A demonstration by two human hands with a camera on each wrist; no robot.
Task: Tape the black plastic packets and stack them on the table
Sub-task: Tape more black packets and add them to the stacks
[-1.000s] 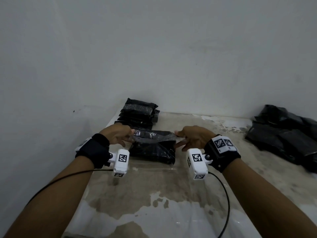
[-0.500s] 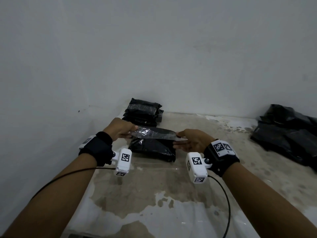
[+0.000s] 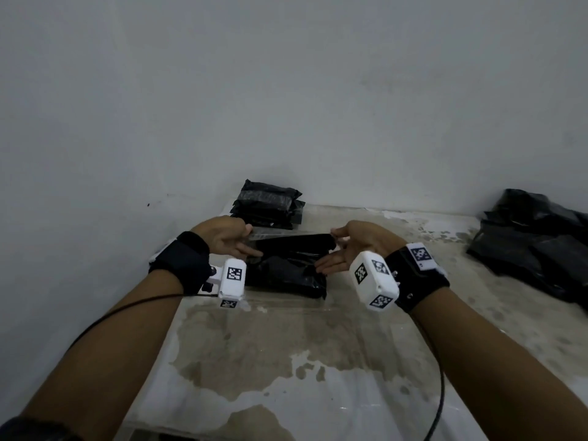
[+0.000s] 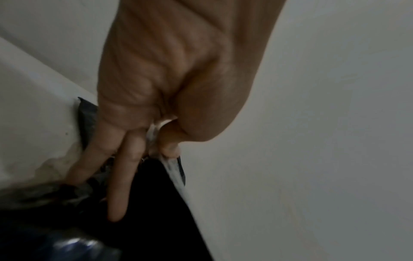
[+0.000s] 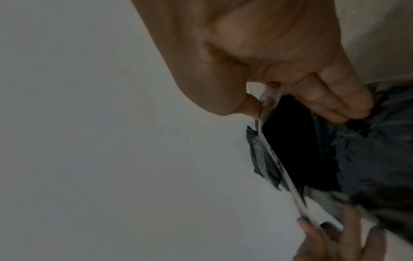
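The head view takes in the whole stained, pale concrete surface [image 3: 286, 361]: a crumpled black plastic packet [image 3: 286, 272] lies flat between the two hands, a neat stack of taped black plastic packets [image 3: 267, 203] stands just beyond it at 12 o'clock against the grey wall [image 3: 286, 90], and a loose heap of untaped black plastic packets [image 3: 534, 243] lies well apart at 3 o'clock. From there a strip of clear sticky tape [image 3: 286, 232] runs over the far edge of the packet, its ends at the left hand [image 3: 227, 238] and the right hand [image 3: 356, 246], both turned palm inward; how the thumbs meet the tape is too small to read in that view

The left wrist view fills that in: the left hand [image 4: 174, 70] pinches the whitish tape end [image 4: 154, 136] between thumb and a curled finger, while two other fingers [image 4: 120, 185] stretch straight down, pressed side by side, their tips on the glossy black packet [image 4: 156, 211]. The stack and heap do not show here

The right wrist view shows the right hand [image 5: 257, 44] pinching the other tape end [image 5: 266, 98] between thumb and forefinger, the remaining fingers [image 5: 339, 98] bent together against the wrinkled packet [image 5: 368, 159]. The tape [image 5: 288, 178] stretches taut toward 5 o'clock, where the blurred left hand [image 5: 335, 240] holds it, and a corner of the stack [image 5: 257, 150] peeps out behind the strip
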